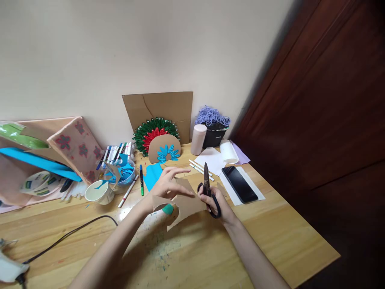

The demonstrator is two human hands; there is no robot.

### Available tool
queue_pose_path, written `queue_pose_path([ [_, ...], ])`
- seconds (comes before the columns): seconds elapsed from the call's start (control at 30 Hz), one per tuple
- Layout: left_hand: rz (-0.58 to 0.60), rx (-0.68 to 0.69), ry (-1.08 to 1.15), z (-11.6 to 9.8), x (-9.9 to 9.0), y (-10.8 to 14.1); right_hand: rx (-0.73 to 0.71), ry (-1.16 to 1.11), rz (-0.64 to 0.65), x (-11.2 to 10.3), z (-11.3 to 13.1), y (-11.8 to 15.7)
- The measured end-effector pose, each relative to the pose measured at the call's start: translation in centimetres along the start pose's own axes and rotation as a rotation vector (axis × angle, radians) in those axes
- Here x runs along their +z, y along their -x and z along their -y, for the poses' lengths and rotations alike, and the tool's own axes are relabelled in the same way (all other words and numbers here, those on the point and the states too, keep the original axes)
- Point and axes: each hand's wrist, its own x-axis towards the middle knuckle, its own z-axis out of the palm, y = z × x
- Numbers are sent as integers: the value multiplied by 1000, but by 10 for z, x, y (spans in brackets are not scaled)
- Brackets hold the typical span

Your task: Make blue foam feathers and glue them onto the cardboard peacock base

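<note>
My right hand (215, 200) is wrapped round the handles of dark scissors (206, 180), whose blades point up and away from me. A torn-edged piece of cardboard (188, 205) lies between my hands, its right end close to the scissors. My left hand (173, 182) hovers over that cardboard with its fingers spread, and nothing shows in its grasp. Beyond it stands a rounded cardboard piece (154, 150) bearing blue petals (167, 153). Light blue paper (152, 174) rests just behind my left hand.
Left on the wooden table (180, 265) are a paper cup (99, 193), a tub of blue scraps (126, 172), markers and a glue gun (10, 267) with its cord. A phone (240, 184) lies at the right. A pink cylinder (198, 139) and yarn (211, 116) stand behind.
</note>
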Motion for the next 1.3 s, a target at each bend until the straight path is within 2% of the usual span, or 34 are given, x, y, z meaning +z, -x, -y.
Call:
queue_pose_path([
  [0.07,13,-27,71,2,4,-5,7,5,40,0,-1,1],
  [0.13,-44,-90,185,7,11,-9,14,-8,37,3,-2,1],
  [0.2,-171,-239,367,15,21,-10,5,-56,-49,7,-3,1],
  [0.27,-271,-449,565,21,32,-9,-23,-114,-173,8,-4,-1],
  [0.3,-265,-543,641,23,36,-7,-43,-140,-232,8,-5,-3],
  [0.37,-122,-628,740,21,42,-5,-90,-171,-330,6,-7,-5],
  [0.43,74,-596,785,12,46,-3,-125,-170,-394,3,-9,-7],
  [0.47,121,-581,792,7,48,-4,-133,-161,-409,2,-10,-7],
  [0.53,88,-616,767,-1,51,-7,-132,-128,-411,2,-11,-7],
  [0.63,-45,-720,705,-2,54,-12,-119,-77,-387,6,-12,-6],
  [0.7,-98,-752,706,2,50,-13,-115,-69,-343,8,-13,-6],
  [0.77,-163,-787,739,8,42,-12,-95,-97,-229,9,-16,-5],
  [0.97,-404,-890,832,18,4,0,13,-113,326,10,-25,7],
  [1.07,-457,-869,830,22,-3,4,70,-37,519,13,-24,16],
  [1.17,-432,-830,802,26,-1,7,114,50,586,17,-19,20],
  [1.3,-379,-808,781,26,4,7,147,41,542,20,-18,19],
])
